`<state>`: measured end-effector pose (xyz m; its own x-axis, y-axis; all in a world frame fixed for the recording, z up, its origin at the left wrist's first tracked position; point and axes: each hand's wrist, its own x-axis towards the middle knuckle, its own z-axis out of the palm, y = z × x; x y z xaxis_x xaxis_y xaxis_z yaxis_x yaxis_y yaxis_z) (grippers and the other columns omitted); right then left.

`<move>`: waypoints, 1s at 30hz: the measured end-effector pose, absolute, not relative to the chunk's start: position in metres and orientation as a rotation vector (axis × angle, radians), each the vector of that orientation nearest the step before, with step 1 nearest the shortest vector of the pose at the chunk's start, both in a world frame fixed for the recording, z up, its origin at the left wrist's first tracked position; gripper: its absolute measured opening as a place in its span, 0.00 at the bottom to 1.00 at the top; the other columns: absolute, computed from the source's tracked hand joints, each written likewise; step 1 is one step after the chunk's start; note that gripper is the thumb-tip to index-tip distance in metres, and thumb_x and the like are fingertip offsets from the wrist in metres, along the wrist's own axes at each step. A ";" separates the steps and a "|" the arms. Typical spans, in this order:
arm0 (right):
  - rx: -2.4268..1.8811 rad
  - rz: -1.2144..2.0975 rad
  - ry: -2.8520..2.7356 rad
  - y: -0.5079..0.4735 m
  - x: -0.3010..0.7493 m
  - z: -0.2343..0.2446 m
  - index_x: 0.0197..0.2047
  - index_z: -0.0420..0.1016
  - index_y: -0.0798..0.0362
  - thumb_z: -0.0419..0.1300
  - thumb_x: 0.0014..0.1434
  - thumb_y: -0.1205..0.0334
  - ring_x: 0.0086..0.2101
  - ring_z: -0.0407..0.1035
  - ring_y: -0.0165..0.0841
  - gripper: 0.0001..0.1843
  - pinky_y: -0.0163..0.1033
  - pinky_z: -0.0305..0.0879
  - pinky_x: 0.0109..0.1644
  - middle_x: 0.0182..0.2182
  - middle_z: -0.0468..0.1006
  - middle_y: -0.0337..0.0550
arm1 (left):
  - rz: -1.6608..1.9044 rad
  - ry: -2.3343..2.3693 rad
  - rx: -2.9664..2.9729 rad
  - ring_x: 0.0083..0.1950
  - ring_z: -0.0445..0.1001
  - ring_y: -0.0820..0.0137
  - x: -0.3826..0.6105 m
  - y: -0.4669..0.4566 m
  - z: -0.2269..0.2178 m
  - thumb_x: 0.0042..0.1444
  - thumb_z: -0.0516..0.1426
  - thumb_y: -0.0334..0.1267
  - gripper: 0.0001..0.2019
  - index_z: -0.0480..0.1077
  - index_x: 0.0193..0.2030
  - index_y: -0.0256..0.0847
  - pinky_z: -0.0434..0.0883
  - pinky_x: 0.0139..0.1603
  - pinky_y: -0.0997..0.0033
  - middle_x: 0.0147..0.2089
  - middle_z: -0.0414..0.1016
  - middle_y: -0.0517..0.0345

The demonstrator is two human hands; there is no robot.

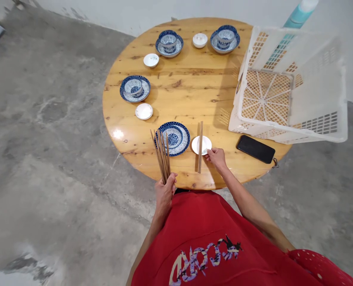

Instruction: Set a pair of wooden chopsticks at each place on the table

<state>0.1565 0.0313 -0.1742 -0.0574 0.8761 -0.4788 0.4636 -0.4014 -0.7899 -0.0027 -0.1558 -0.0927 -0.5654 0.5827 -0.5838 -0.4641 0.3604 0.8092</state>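
In front of you, the round wooden worktop [188,99] fills the middle of the frame. At its right stands the white plastic basket [313,101], open side toward you, probably kept there within easy reach. Across the upper part, three blue-and-white bowls [134,85] sit on matching plates, spread along the edge as if one per seat. A patterned plate [186,139] lies near your edge, below centre. The black phone [255,149] rests just below the basket. Your left hand [165,190], lower centre, has its grip clamped around the lower ends of the chopstick bundle [165,169], which seems to keep the sticks together while their tips fan upward over the plate. Your right hand [217,159] has its grip together at the rim of the white dish [206,143], apparently pinching it steady. Two loose chopsticks [200,147] lie side by side across that dish, perhaps using it as a rest.
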 end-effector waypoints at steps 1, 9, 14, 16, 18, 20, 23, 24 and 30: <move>-1.837 1.451 -1.428 0.031 0.157 -0.174 0.25 0.74 0.56 0.56 0.52 0.55 0.19 0.69 0.29 0.14 0.31 0.63 0.24 0.20 0.77 0.42 | 1.382 1.677 0.112 0.15 0.53 0.86 -0.002 -0.156 -0.093 0.47 0.65 0.53 0.21 0.74 0.35 0.34 0.48 0.13 0.81 0.25 0.65 0.67; -1.834 1.450 -1.462 0.031 0.157 -0.174 0.24 0.73 0.55 0.56 0.53 0.55 0.19 0.68 0.28 0.14 0.31 0.62 0.25 0.19 0.77 0.41 | 1.356 1.669 0.130 0.16 0.53 0.86 0.000 -0.153 -0.092 0.46 0.65 0.54 0.22 0.74 0.36 0.34 0.49 0.14 0.80 0.25 0.65 0.67; -1.796 1.320 -1.566 0.025 0.173 -0.162 0.23 0.72 0.54 0.54 0.57 0.49 0.20 0.68 0.29 0.20 0.32 0.61 0.27 0.19 0.76 0.42 | 1.335 1.669 0.121 0.16 0.53 0.86 0.003 -0.149 -0.087 0.44 0.66 0.53 0.22 0.74 0.35 0.33 0.48 0.14 0.81 0.25 0.64 0.67; -1.768 1.251 -1.567 0.017 0.181 -0.151 0.23 0.71 0.54 0.54 0.58 0.49 0.20 0.68 0.30 0.20 0.33 0.61 0.28 0.20 0.76 0.41 | 1.322 1.661 0.143 0.17 0.53 0.85 0.006 -0.147 -0.084 0.45 0.66 0.53 0.22 0.75 0.36 0.33 0.48 0.14 0.81 0.25 0.64 0.66; -1.707 1.292 -1.517 0.005 0.185 -0.138 0.24 0.70 0.53 0.54 0.58 0.50 0.20 0.67 0.29 0.19 0.33 0.61 0.27 0.21 0.75 0.40 | 1.283 1.651 0.175 0.17 0.53 0.85 0.010 -0.145 -0.082 0.46 0.66 0.53 0.22 0.75 0.36 0.33 0.48 0.14 0.81 0.24 0.64 0.66; -1.604 1.412 -1.460 -0.010 0.183 -0.125 0.25 0.70 0.53 0.55 0.58 0.50 0.20 0.67 0.29 0.17 0.33 0.61 0.26 0.21 0.74 0.39 | 1.233 1.639 0.212 0.16 0.53 0.85 0.015 -0.142 -0.081 0.48 0.65 0.53 0.21 0.75 0.35 0.33 0.48 0.14 0.81 0.23 0.63 0.67; -1.453 1.596 -1.434 -0.034 0.171 -0.108 0.25 0.70 0.52 0.55 0.58 0.51 0.20 0.66 0.29 0.16 0.33 0.60 0.26 0.21 0.73 0.37 | 1.184 1.613 0.261 0.16 0.52 0.85 0.022 -0.137 -0.081 0.48 0.65 0.53 0.21 0.75 0.35 0.34 0.48 0.14 0.81 0.23 0.62 0.67; -1.416 1.651 -1.438 -0.041 0.167 -0.104 0.26 0.70 0.52 0.55 0.58 0.51 0.20 0.66 0.28 0.15 0.33 0.60 0.26 0.21 0.73 0.37 | 1.177 1.608 0.266 0.16 0.52 0.85 0.024 -0.136 -0.081 0.48 0.65 0.54 0.21 0.75 0.35 0.34 0.48 0.14 0.81 0.24 0.62 0.67; -1.326 1.763 -1.452 -0.063 0.155 -0.096 0.32 0.75 0.51 0.56 0.58 0.51 0.23 0.66 0.30 0.13 0.34 0.62 0.27 0.24 0.74 0.38 | 1.133 1.624 0.250 0.15 0.52 0.85 0.029 -0.139 -0.076 0.47 0.65 0.55 0.22 0.74 0.34 0.35 0.47 0.14 0.80 0.24 0.64 0.66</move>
<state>0.1545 -0.0630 -0.0957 -0.4040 0.8386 -0.3655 0.1984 -0.3097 -0.9299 0.0290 -0.1394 -0.0761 -0.3903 0.6608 -0.6412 -0.3732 0.5230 0.7662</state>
